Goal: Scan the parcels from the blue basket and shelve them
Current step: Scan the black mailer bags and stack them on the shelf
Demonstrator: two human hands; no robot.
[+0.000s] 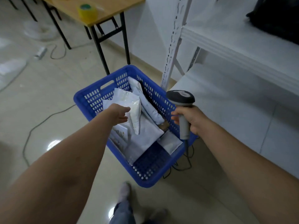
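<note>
A blue plastic basket [90, 101] sits on the tiled floor below me, holding several white and grey mailer parcels. My left hand [120, 114] reaches into it with relaxed fingers, just touching or hovering over the top white parcel [135, 109]; it grips nothing. A long grey padded parcel [149, 109] leans along the basket's right wall. My right hand [188, 119] grips the handle of a grey barcode scanner [180, 98], its dark head pointing up, held over the basket's right rim.
A white metal shelf unit [226, 44] stands to the right, with a black bag [278, 18] on its upper level. A wooden table [100, 7] with a yellow tape roll [86, 10] stands behind the basket. Cables run across the floor. My foot [123, 191] is near the basket's front corner.
</note>
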